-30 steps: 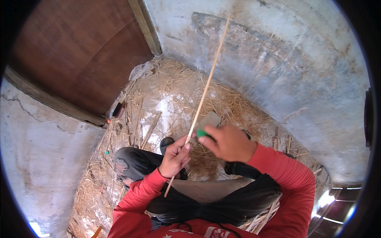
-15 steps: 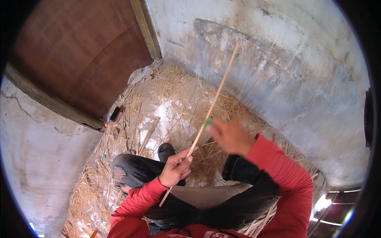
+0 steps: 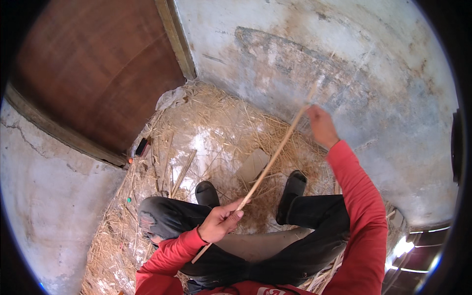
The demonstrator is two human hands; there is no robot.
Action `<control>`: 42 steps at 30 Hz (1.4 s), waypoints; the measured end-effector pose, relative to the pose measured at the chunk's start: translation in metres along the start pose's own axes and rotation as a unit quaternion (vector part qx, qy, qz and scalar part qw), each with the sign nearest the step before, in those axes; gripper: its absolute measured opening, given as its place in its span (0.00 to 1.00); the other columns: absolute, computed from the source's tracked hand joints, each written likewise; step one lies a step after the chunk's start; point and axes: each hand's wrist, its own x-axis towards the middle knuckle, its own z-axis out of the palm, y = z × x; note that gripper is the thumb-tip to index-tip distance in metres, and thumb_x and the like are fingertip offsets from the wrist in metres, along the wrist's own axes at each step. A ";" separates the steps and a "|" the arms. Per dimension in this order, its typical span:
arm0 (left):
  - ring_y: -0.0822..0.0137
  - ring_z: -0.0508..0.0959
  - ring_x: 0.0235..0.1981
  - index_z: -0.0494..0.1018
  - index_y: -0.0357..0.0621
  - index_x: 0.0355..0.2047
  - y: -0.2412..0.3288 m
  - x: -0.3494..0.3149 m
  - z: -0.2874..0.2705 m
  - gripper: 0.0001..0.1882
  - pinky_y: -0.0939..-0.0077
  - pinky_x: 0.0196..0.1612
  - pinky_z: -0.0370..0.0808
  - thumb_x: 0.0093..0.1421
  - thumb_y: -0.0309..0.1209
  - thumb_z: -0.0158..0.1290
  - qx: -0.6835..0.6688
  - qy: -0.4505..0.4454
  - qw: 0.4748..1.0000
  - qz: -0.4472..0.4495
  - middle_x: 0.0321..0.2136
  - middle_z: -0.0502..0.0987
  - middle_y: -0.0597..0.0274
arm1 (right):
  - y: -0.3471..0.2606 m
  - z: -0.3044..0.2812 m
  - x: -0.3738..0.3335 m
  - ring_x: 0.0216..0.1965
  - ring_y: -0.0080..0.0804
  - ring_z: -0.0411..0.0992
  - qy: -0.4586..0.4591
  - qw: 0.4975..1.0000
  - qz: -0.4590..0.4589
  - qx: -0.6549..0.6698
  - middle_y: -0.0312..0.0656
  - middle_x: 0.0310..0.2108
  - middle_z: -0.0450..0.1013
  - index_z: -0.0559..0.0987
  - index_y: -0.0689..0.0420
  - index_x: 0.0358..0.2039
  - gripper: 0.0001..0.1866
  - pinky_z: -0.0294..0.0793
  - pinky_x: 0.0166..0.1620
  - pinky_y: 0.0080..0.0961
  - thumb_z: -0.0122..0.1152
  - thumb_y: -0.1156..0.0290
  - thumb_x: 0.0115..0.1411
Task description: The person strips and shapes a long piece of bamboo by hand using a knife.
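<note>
A long thin wooden stick (image 3: 273,158) slants up and to the right across the middle. My left hand (image 3: 221,224) is closed round its lower part, thumb pressed along it, and a short tail sticks out below the hand. Higher up, my right hand (image 3: 322,129) is closed with its fingertips at the stick, near the wall. Motion smears the stick's far end beyond those fingers. Whether the right fingers also hold something small cannot be seen.
Straw and shavings (image 3: 216,101) litter the floor round my sandalled feet. A pale flat block (image 3: 253,164) lies between them. Loose strips (image 3: 184,172) and a small dark object (image 3: 142,146) are to the left. A stained wall (image 3: 393,98) and a brown door (image 3: 98,64) close in the corner.
My right hand has moved up and right along the stick, from near its middle toward its far end. The stick leans further right. My right foot and the pale block now show more fully.
</note>
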 end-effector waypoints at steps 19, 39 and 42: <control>0.82 0.58 0.15 0.57 0.35 0.73 0.004 0.031 0.011 0.27 0.85 0.22 0.58 0.79 0.35 0.40 0.029 0.090 0.989 0.109 0.17 0.60 0.76 | -0.035 -0.018 -0.021 0.24 0.18 0.62 -0.052 0.949 0.020 0.310 0.27 0.23 0.66 0.79 0.57 0.41 0.16 0.61 0.29 0.21 0.60 0.55 0.71; 0.82 0.55 0.14 0.57 0.40 0.74 0.010 0.047 -0.003 0.27 0.81 0.19 0.57 0.78 0.31 0.44 -0.144 0.138 0.976 0.091 0.16 0.58 0.75 | -0.149 0.046 -0.115 0.24 0.58 0.77 -0.287 0.927 -0.231 -0.073 0.54 0.20 0.75 0.79 0.57 0.37 0.22 0.74 0.29 0.53 0.51 0.50 0.72; 0.81 0.53 0.14 0.57 0.41 0.74 0.012 0.045 -0.008 0.27 0.80 0.19 0.56 0.78 0.30 0.44 -0.083 0.123 0.985 0.089 0.16 0.56 0.75 | -0.141 0.050 -0.105 0.23 0.56 0.77 -0.268 0.941 -0.196 -0.071 0.52 0.20 0.76 0.81 0.57 0.45 0.23 0.74 0.28 0.51 0.51 0.49 0.72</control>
